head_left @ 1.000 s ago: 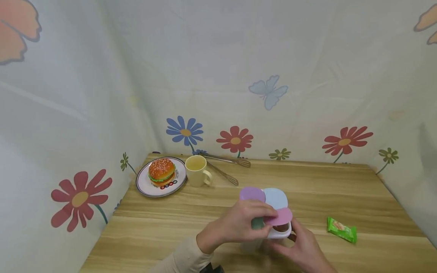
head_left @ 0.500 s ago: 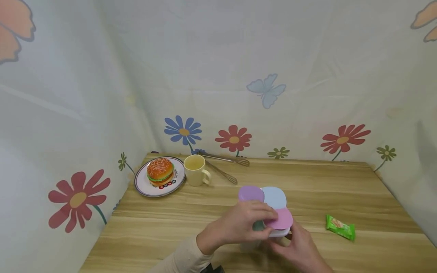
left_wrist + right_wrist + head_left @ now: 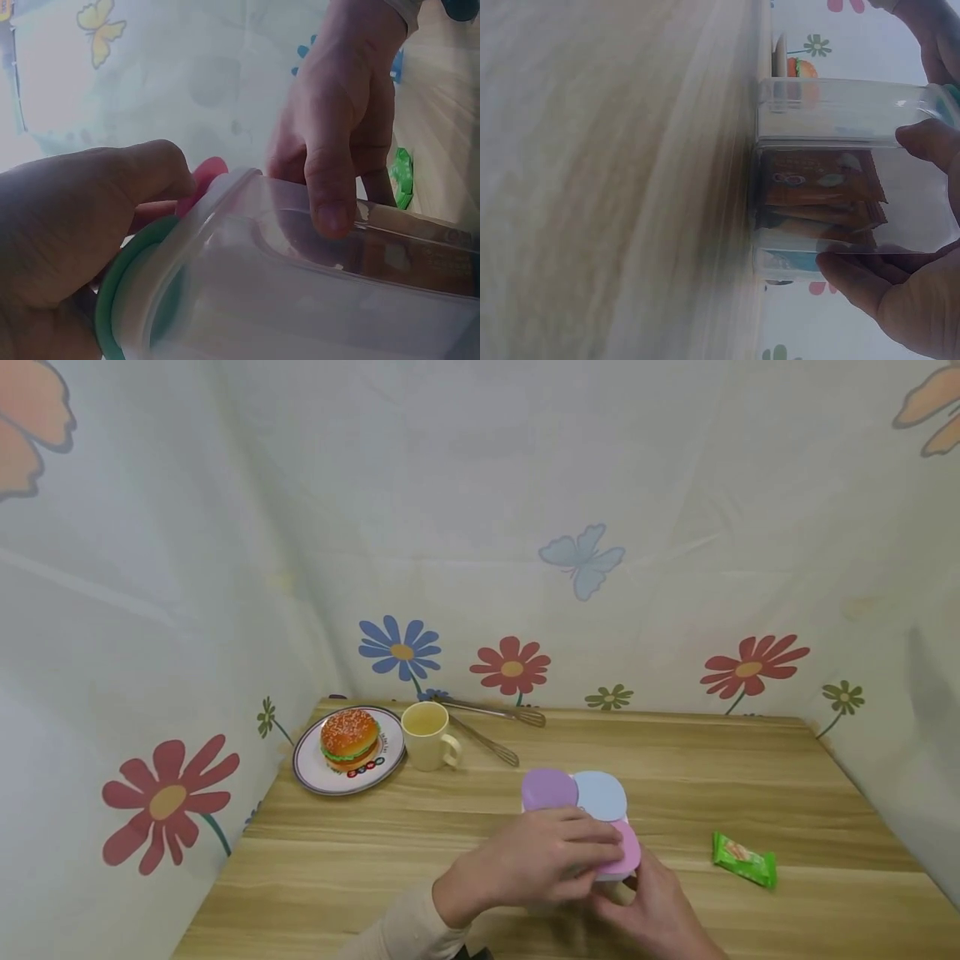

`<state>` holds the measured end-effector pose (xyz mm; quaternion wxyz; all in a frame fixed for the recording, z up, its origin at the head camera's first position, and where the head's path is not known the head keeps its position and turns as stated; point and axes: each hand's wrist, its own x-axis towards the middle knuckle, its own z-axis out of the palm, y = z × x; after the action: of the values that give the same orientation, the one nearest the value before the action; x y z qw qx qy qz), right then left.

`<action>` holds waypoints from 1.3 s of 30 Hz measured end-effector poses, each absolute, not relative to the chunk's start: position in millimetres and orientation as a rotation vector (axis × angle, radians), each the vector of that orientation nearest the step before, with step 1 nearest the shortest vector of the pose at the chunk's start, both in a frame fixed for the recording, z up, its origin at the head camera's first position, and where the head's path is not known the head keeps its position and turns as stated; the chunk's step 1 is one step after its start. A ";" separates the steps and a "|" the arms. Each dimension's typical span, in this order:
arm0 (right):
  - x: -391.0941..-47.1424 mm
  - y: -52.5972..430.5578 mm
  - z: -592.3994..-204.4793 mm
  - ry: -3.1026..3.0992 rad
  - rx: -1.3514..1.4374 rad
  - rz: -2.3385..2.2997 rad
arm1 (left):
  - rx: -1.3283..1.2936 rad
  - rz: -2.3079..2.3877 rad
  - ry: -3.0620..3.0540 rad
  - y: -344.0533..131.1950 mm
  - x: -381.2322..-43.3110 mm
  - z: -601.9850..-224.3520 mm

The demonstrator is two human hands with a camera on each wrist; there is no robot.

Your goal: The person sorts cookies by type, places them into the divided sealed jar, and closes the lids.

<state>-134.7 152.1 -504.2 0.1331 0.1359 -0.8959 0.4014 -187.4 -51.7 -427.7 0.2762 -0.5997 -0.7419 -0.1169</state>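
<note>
A clear storage container (image 3: 817, 112) stands on the table with purple (image 3: 550, 789), light blue (image 3: 602, 795), pink (image 3: 624, 852) and green (image 3: 112, 300) lids on top. My left hand (image 3: 543, 856) lies over the top, its fingers pressing on the pink lid, which sits down flat. The green lid is covered by this hand in the head view. My right hand (image 3: 656, 906) grips the container's side, fingers and thumb around a corner. Through the clear wall, several brown wrapped packets (image 3: 817, 180) show in one compartment.
At the back left, a toy burger (image 3: 350, 737) sits on a white plate (image 3: 311, 766) beside a yellow mug (image 3: 426, 739). Two whisks (image 3: 491, 743) lie behind the mug. A green snack packet (image 3: 744, 860) lies to the right. Flowered cloth (image 3: 480, 527) surrounds the table.
The pink lid has come down from tilted to flat, hiding the brown contents beneath. My left fingers moved from pinching its edge onto its top. My right hand keeps its hold.
</note>
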 end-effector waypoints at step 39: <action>-136.9 150.7 -500.6 -2.644 0.362 1.212 | -1.697 -0.715 -2.202 -79.9 -196.1 -426.5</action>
<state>-136.9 150.7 -500.6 0.1050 0.1229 -0.8970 0.4114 -196.1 -79.9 -426.5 0.1349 -0.5858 -0.7601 -0.2467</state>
